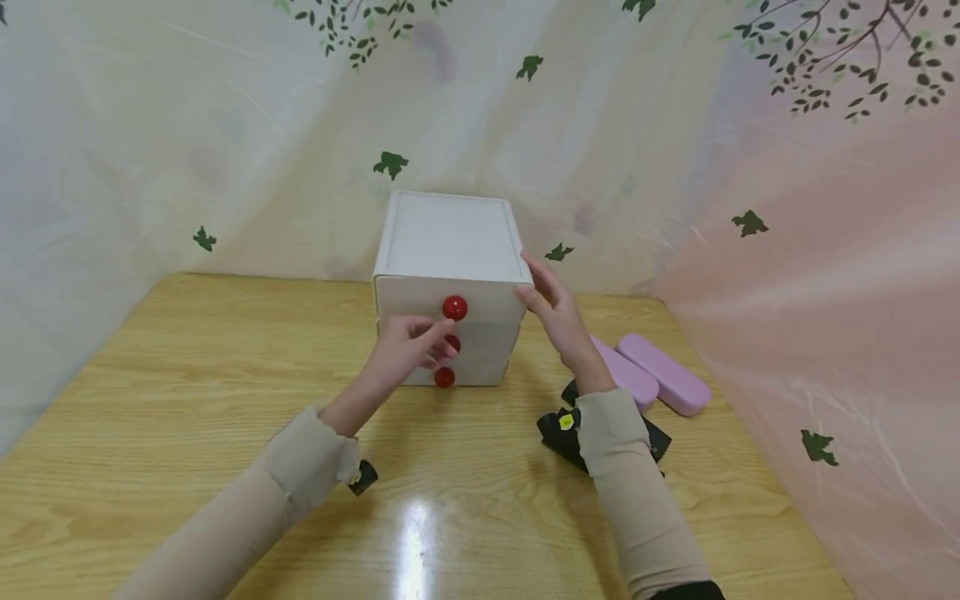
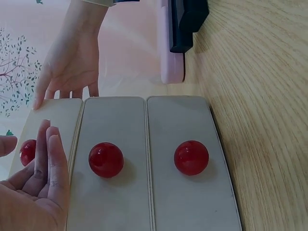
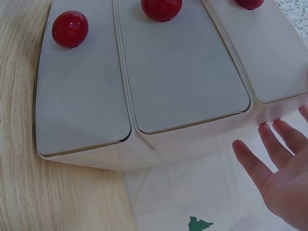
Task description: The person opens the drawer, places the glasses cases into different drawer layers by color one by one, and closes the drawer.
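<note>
A white three-drawer box (image 1: 452, 237) stands on the wooden table, its drawers closed. Each drawer front has a round red knob: the top knob (image 1: 454, 307), the middle knob (image 2: 106, 160) and the bottom knob (image 2: 191, 157). My left hand (image 1: 408, 348) is held in front of the drawers, with thumb and fingers parted near the top knob; it holds nothing. In the left wrist view its fingers (image 2: 53, 168) are fairly straight. My right hand (image 1: 558, 321) rests against the box's upper right edge, thumb at the front corner and extended fingers (image 3: 276, 149) along the side.
Two pink oblong cases (image 1: 663, 375) lie right of the box, partly behind my right forearm. A black object (image 1: 566, 437) lies by that sleeve, partly hidden. A leaf-patterned curtain (image 1: 300, 167) hangs behind the table (image 1: 187, 400) and along its right side.
</note>
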Demonstrator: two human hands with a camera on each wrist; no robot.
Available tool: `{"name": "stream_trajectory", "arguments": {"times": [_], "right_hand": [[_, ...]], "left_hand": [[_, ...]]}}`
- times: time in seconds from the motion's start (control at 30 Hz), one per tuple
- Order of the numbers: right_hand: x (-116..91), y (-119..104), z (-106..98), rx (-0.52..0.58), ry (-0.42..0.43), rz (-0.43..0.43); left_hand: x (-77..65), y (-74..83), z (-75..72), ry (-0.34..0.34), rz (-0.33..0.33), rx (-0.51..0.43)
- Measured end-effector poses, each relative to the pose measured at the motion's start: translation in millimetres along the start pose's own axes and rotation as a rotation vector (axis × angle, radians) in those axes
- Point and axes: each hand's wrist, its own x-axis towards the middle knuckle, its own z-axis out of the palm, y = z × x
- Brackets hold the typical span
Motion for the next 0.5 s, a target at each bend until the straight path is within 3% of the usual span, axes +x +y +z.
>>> {"name": "stream_trajectory", "arguments": {"times": [0.23,0.5], "right_hand": [[0,2,0,0.004,0.000,-0.008],[1,2,0,0.002,0.001,-0.006]], "left_hand": [[-14.7,-1.0,-5.8,0.003,0.096,0.043],[-24.5,6.9,-12.7,0.056,0.364,0.089]]}}
